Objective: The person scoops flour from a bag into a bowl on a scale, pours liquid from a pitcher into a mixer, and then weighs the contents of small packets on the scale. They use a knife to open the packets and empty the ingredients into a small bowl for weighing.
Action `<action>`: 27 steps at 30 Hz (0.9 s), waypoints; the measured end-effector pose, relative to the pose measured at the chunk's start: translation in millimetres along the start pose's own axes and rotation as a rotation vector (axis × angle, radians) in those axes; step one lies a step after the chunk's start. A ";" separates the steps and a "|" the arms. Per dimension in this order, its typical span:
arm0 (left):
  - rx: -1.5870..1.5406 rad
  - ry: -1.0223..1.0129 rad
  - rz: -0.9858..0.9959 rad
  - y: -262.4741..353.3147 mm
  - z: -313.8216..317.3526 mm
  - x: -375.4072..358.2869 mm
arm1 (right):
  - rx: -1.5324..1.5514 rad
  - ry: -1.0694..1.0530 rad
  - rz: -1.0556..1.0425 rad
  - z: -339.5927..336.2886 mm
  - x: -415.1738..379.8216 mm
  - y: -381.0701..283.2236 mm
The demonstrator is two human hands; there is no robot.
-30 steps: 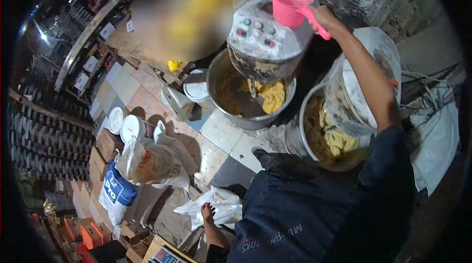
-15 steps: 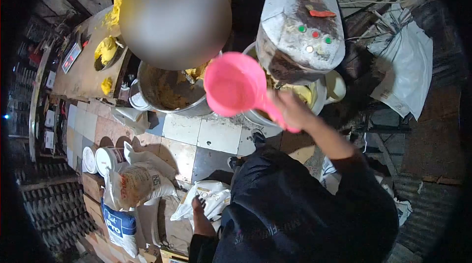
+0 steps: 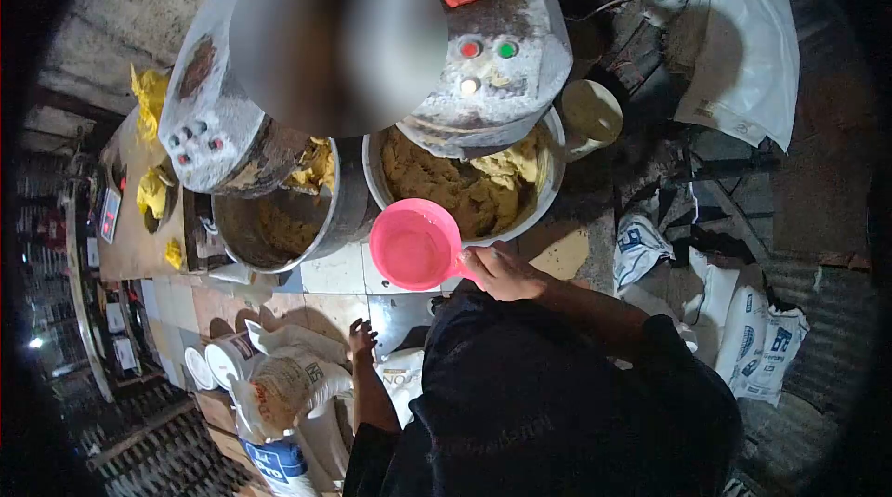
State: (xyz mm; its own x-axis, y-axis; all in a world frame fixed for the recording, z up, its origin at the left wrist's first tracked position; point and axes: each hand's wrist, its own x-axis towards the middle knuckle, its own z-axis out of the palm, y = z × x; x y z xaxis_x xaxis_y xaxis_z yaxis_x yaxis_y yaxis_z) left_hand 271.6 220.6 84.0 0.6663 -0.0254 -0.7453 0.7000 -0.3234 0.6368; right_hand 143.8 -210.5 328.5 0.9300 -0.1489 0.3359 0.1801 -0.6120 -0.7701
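My right hand [image 3: 502,272] is closed round the handle of a pink dipper [image 3: 415,244], held at the front rim of the right mixer bowl [image 3: 555,176]. Some clear liquid seems to lie in the dipper. Brown-yellow dough [image 3: 437,176] fills much of that bowl, under the mixer head with its buttons. My left hand [image 3: 362,339] hangs low at my left side, its fingers apart and holding nothing. The left mixer bowl [image 3: 325,237] has dough on its bottom and a yellow lump under its own mixer head.
A wooden table [image 3: 125,241] with yellow dough and a scale [image 3: 110,215] stands at the left. Filled sacks [image 3: 293,390] and white buckets [image 3: 228,362] are on the lower left. More sacks [image 3: 757,344] lie at the right. A pale bucket [image 3: 592,116] stands beside the right bowl.
The view has turned right. My right hand has brought the dipper lower and nearer to me, off the gap between the bowls to the right bowl's front. My left hand has risen a little.
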 end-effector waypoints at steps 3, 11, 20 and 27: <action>0.035 -0.079 -0.044 -7.0 9.7 7.0 | -0.224 0.125 -0.143 10.2 -22.6 34.6; 0.149 0.013 -0.182 -6.5 3.5 -5.4 | 0.438 -0.321 0.838 -18.0 -3.4 42.1; 0.123 0.067 -0.161 -45.0 -13.8 -9.3 | 0.540 -0.310 0.894 -2.4 -14.6 74.3; -0.054 0.007 -0.168 -41.0 -16.5 -18.5 | 0.637 -0.355 0.906 11.8 -27.2 101.7</action>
State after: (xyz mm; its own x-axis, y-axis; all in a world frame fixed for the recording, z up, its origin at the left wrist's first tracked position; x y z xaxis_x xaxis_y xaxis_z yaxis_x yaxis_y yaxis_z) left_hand 234.8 250.0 74.9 0.5407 0.0311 -0.8406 0.8141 -0.2713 0.5136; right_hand 140.6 -259.5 234.6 0.8200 -0.0443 -0.5706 -0.5623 0.1232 -0.8177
